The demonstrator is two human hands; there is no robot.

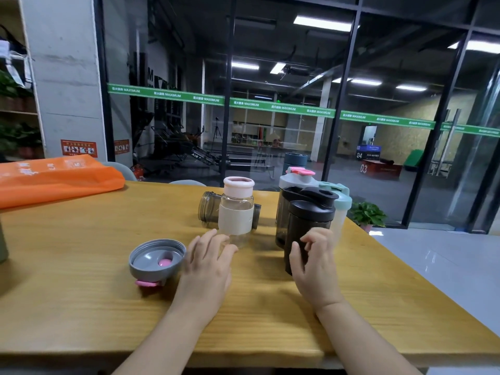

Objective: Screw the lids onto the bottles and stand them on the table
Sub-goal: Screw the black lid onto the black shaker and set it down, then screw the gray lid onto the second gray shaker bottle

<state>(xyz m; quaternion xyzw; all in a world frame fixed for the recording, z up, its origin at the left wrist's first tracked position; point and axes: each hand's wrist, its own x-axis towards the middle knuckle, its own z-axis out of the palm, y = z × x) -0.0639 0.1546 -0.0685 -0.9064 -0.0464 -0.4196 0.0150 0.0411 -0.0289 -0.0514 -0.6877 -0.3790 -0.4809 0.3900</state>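
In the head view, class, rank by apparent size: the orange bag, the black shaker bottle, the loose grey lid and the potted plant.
1. orange bag
2. black shaker bottle
3. grey lid
4. potted plant
Lid and plant look close; the plant stands farther off, so that order is unsure.

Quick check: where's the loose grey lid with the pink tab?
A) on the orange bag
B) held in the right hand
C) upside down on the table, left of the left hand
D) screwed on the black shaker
C: the grey lid lies inverted on the table, just left of the left hand, on no bottle.
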